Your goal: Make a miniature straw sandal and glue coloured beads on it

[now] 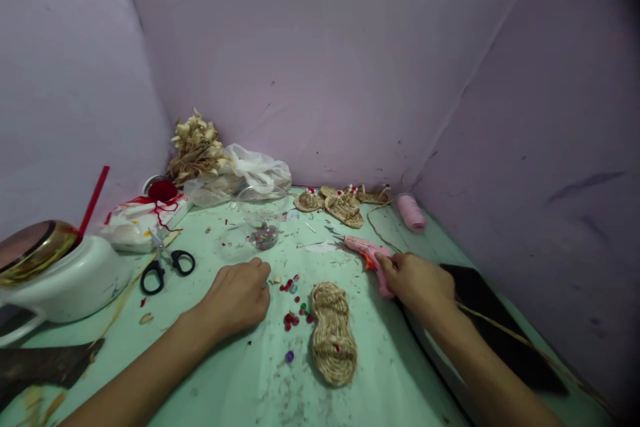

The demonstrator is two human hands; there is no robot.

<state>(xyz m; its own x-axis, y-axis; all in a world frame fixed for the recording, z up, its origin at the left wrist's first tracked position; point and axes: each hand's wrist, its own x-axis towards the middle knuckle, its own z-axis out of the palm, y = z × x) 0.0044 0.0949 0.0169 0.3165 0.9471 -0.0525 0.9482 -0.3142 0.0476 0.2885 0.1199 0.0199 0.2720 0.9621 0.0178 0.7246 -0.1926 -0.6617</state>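
Note:
My right hand is wrapped round the handle of a pink glue gun, whose nozzle points left and away from me. On the table, my left hand rests with its fingers curled; whatever is in them, if anything, is hidden. Just right of it lie loose red beads, with a purple bead nearer to me. Between my hands sits a small woven straw sandal sole with a red bead on its near end. A clear cup of beads stands beyond my left hand.
Finished woven sandals with beads lie at the back, beside a pink thread spool. Black-handled scissors and a white teapot-like vessel are on the left. Dried husks and a plastic bag fill the back left. A black tablet-like slab lies right.

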